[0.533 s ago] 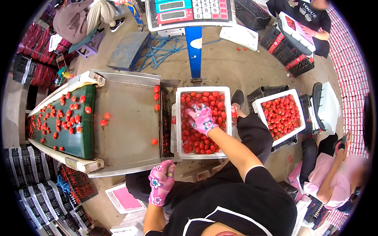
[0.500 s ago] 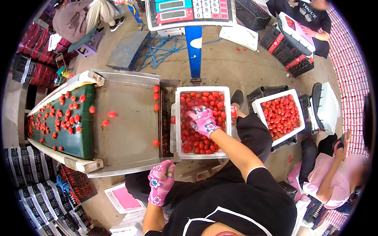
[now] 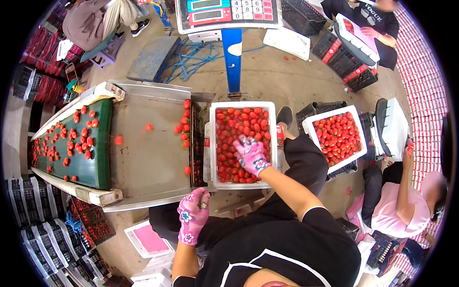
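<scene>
My right hand (image 3: 252,155), in a pink flowered glove, rests on the small red tomatoes (image 3: 240,118) filling a white foam box (image 3: 213,143). Its fingers are spread and touch the fruit without visibly gripping any. My left hand (image 3: 194,215), gloved alike, is curled closed beside the near edge of the metal tray (image 3: 153,167); whatever its fingers may hold is hidden. Several tomatoes sit along the tray's right edge, next to the box, while two blurred ones cross its surface. More tomatoes lie on the green conveyor belt (image 3: 101,165) at the left.
Beyond the box stands a scale (image 3: 229,14) on a blue post (image 3: 232,67). A second tomato-filled foam box (image 3: 310,129) sits on a black crate to the right. Stacked black crates (image 3: 36,203) line the left. Other people sit at the far left, far right and near right.
My right hand has moved nearer to me across the tomatoes. More tomatoes have collected at the tray's right edge. My left hand stays curled; the view has shifted slightly.
</scene>
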`<state>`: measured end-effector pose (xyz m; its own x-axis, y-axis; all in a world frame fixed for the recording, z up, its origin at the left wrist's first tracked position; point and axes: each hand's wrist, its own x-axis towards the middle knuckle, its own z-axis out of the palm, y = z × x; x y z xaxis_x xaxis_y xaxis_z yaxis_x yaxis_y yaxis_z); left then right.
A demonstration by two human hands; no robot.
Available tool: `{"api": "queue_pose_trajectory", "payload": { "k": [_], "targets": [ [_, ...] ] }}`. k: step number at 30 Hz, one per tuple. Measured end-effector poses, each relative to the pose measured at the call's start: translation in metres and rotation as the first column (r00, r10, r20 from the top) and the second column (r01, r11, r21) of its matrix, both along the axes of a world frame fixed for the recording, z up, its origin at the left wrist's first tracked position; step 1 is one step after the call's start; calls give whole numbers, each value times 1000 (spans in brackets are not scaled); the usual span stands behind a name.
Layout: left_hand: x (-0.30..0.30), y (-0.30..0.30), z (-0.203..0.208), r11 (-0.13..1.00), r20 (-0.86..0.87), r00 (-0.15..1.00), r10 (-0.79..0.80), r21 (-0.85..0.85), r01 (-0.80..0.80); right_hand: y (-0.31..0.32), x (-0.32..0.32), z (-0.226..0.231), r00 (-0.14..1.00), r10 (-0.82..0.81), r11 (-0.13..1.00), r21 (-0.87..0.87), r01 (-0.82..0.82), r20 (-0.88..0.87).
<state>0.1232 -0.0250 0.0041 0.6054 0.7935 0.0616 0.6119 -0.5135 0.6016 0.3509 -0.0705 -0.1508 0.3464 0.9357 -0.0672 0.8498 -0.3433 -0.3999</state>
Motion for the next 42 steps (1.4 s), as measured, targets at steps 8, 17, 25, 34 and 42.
{"api": "queue_pose_trajectory", "payload": {
  "k": [8, 17, 25, 34, 42],
  "targets": [
    [1, -2, 0, 1000, 32, 999, -20, 18, 19, -13, -49, -4, 952, 304, 932, 198, -303, 26],
    [1, -1, -3, 999, 68, 997, -31, 32, 29, -54, -20, -15, 949, 310, 946, 79, -314, 65],
    [-5, -1, -9, 997, 52, 998, -35, 72, 31, -64, -20, -8, 985, 170, 985, 5, -170, 21],
    [-8, -2, -9, 998, 93, 995, -32, 60, 27, -51, -86, -14, 900, 388, 905, 267, -332, -197],
    [-2, -3, -5, 998, 89, 995, 47, -42, -43, -67, -31, 19, 943, 254, 964, 132, -230, -216]
  ]
}}
